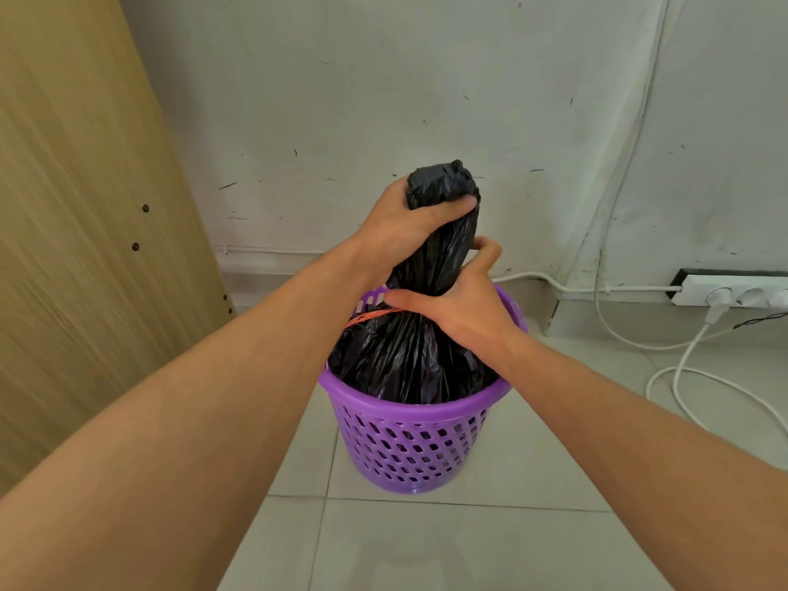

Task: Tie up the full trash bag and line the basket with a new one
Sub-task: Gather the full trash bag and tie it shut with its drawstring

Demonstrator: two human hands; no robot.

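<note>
A black trash bag [409,360] sits inside a purple perforated basket [409,445] on the tiled floor. Its top is gathered into a long twisted neck that stands upright above the rim. My left hand [409,223] grips the upper end of the neck, with the crumpled bag tip sticking out above my fingers. My right hand [460,300] wraps around the base of the neck, just above the basket rim. An orange band [371,316] runs from under my right thumb across the bag towards the left rim.
A wooden panel [85,206] stands at the left. A scuffed white wall [383,100] is right behind the basket. At the right, a white power strip [733,292] lies by the wall with white cables [682,377] looping over the floor tiles.
</note>
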